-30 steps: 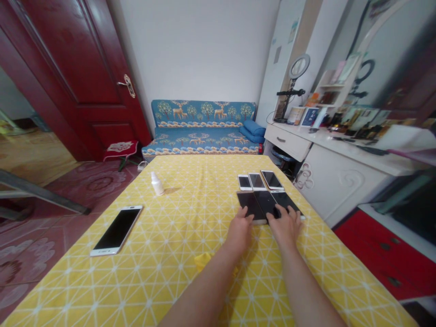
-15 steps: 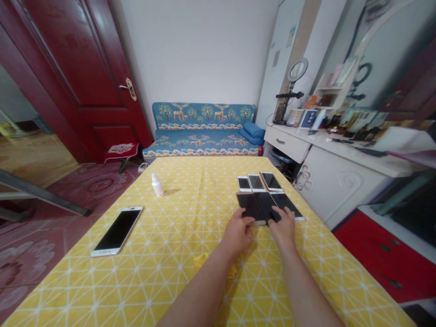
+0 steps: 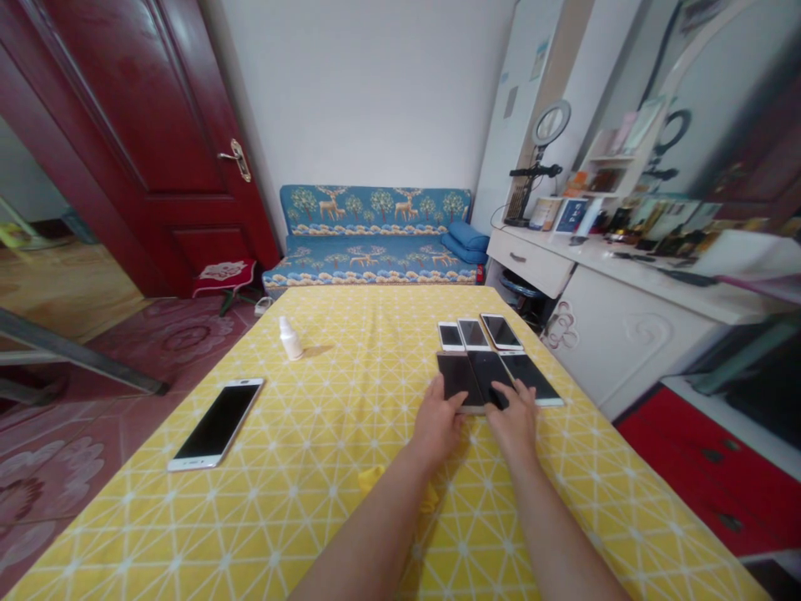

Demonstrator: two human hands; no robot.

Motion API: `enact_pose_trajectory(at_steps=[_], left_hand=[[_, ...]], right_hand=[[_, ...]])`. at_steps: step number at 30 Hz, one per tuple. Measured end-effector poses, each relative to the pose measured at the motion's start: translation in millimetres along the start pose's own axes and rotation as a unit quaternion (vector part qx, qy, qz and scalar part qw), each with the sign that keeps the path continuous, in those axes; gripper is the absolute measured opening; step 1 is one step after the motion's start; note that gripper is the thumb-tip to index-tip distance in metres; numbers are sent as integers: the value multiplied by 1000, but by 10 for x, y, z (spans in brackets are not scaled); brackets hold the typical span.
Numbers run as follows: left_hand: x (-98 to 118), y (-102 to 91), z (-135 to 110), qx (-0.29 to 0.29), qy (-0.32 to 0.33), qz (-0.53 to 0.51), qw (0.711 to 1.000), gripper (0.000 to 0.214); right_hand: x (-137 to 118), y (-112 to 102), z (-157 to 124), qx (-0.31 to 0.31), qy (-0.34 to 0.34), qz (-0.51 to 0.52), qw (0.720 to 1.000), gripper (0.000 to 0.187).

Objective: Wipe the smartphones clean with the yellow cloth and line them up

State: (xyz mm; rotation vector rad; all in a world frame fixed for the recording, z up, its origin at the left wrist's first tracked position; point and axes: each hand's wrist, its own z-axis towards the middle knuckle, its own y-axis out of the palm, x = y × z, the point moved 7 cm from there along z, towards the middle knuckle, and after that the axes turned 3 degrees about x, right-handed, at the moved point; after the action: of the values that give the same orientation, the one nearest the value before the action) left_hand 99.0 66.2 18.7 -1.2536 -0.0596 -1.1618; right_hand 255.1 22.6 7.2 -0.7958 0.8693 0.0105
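Lying at nine o'clock on the yellow-clothed bench (image 3: 325, 509), a white-framed black smartphone (image 3: 216, 424) sits near a small white plastic bottle (image 3: 290, 338) at ten; at twelve, the open left hand (image 3: 438, 426) rests on one black smartphone (image 3: 456, 377), the open right hand (image 3: 514, 424) on the next black smartphone (image 3: 489, 376), neither gripping.

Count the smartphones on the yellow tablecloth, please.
7: one white-framed smartphone alone at the left; three white-framed smartphones in the far row; three dark-screened smartphones in the near row, touched by the left hand and right hand. Others may be hidden beneath.
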Motion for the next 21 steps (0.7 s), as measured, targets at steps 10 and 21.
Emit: enact_pose_trajectory(at_steps=[10, 21], left_hand=[[-42, -33, -25, 16, 13, -71, 997, 45], [-33, -30, -24, 19, -1, -77, 997, 46]], right_hand=[[193, -361, 219, 118, 60, -106, 986, 54], [98, -370, 241, 121, 32, -100, 987, 53]])
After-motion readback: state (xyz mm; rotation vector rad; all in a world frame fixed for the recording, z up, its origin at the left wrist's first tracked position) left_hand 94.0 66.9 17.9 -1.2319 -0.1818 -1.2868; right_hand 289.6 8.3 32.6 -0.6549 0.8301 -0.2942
